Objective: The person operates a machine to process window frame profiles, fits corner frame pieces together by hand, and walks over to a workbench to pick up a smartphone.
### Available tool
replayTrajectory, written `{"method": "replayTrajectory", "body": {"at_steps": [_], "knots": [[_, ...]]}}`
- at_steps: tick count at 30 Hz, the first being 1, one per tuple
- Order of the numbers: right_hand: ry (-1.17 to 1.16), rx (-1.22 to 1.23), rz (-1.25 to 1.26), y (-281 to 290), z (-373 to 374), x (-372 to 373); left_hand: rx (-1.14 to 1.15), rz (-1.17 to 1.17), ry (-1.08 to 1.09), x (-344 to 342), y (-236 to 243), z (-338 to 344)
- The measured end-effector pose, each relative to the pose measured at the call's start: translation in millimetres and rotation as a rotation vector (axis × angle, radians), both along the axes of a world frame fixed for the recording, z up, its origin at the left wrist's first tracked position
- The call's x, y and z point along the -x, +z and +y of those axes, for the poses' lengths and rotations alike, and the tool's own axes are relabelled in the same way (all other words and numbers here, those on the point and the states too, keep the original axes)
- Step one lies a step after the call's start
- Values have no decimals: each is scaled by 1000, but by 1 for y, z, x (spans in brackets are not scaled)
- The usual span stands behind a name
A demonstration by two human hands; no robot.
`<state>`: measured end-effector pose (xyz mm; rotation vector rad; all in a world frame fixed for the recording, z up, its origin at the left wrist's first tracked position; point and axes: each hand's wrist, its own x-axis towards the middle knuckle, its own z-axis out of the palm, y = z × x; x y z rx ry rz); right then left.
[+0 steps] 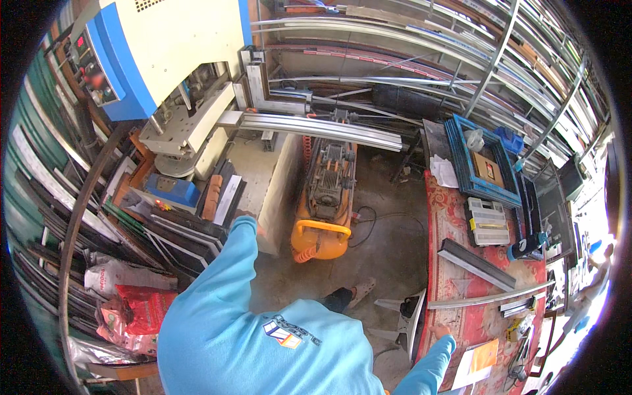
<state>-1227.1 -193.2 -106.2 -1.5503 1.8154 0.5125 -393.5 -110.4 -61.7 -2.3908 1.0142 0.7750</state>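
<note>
Though I can't tell whether left hand (259,227) or right hand (440,331) has fingers apart, the straight black-and-white bar (228,197) lies near the left. It looks stiff, slick; mid-length seems the best hold.

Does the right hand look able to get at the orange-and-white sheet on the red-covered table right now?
Probably yes: the right hand is at the edge of the red-covered table, near the orange-and-white sheet, with nothing visible between. The long metal strip lies beyond.
</note>
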Motion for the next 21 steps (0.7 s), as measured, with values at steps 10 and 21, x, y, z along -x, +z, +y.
{"method": "replayTrajectory", "body": {"at_steps": [10, 21], "knots": [[16, 72, 107, -7, 0, -1, -29, 66, 30, 5, 12, -3], [134, 34, 99, 0, -1, -1, -65, 116, 41, 7, 13, -1]]}}
